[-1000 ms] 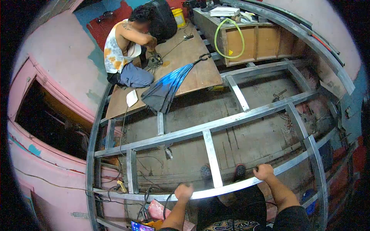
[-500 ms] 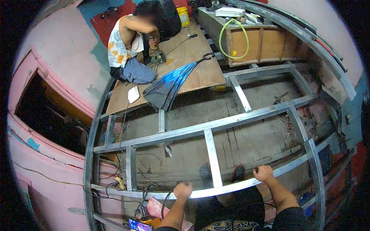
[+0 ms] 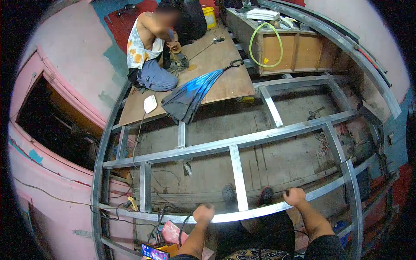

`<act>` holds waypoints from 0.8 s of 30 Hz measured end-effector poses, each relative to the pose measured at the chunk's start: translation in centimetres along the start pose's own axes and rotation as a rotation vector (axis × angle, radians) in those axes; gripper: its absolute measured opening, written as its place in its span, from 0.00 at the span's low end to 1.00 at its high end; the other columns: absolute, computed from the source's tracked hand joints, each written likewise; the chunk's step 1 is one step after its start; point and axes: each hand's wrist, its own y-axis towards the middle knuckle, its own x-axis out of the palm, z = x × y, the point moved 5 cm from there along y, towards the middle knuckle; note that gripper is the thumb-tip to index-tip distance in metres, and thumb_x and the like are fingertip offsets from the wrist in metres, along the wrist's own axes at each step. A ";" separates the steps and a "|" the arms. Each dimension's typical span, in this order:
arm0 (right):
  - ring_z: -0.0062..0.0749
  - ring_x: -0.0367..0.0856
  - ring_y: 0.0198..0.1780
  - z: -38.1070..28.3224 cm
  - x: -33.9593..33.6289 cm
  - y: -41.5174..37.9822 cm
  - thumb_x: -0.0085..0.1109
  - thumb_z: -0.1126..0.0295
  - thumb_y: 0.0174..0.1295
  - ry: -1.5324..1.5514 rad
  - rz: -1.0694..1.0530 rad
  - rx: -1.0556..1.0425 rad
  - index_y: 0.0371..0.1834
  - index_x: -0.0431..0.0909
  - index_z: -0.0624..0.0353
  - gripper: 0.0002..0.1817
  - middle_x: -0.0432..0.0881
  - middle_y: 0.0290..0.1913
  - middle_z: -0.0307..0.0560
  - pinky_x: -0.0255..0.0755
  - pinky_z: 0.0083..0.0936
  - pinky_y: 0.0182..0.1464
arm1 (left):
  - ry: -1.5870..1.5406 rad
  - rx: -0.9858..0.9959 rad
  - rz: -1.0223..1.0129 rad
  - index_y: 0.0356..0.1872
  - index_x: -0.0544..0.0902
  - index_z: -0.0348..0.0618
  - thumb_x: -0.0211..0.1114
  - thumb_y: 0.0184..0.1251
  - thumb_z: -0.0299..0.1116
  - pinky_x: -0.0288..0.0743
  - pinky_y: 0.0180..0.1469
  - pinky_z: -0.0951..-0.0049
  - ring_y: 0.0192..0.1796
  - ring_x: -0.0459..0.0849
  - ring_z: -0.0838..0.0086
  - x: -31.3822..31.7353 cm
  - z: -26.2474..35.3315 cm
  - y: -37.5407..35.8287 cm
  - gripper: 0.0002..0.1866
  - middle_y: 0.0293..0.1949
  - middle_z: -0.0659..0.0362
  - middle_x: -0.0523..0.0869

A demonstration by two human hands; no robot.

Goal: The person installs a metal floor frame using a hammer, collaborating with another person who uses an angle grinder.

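Metal bar [image 3: 260,212] looked stiff, probably heavy, slick; we curled left hand [image 3: 203,213] and right hand [image 3: 295,196] closed over it, spacing suiting balanced hold.

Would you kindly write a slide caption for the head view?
Left hand and right hand closed on a bar; beyond, a person and umbrella on plywood.

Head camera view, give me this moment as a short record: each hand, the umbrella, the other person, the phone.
Left hand: curled over the near metal bar
Right hand: curled over the same bar
Umbrella: blue and black, furled, on the plywood sheet, partly over its edge
Other person: on the sheet, legs folded, head bent
Phone: screen lit, beside the left forearm
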 end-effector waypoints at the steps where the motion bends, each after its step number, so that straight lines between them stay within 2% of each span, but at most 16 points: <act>1: 0.63 0.92 0.52 0.0 0.0 0.0 0.57 0.42 0.72 0.005 0.003 -0.003 0.49 0.93 0.56 0.28 0.94 0.48 0.63 0.84 0.55 0.60 | -0.001 -0.001 0.000 0.53 0.96 0.46 0.61 0.73 0.62 0.83 0.66 0.51 0.61 0.93 0.47 -0.2 0.1 -0.2 0.31 0.55 0.44 0.95; 6: 0.64 0.92 0.52 -0.1 -0.1 -0.1 0.57 0.42 0.72 0.004 0.043 -0.039 0.47 0.93 0.57 0.28 0.93 0.47 0.63 0.84 0.56 0.60 | -0.017 -0.019 0.007 0.52 0.95 0.40 0.60 0.73 0.63 0.83 0.67 0.51 0.61 0.93 0.46 0.1 -0.1 0.1 0.34 0.55 0.42 0.94; 24: 0.63 0.92 0.55 0.6 0.9 0.6 0.59 0.40 0.71 -0.013 0.037 -0.012 0.49 0.93 0.56 0.29 0.93 0.49 0.63 0.83 0.56 0.62 | -0.021 0.009 0.005 0.52 0.94 0.35 0.60 0.73 0.65 0.83 0.67 0.50 0.61 0.93 0.45 1.3 -0.8 0.9 0.37 0.55 0.38 0.94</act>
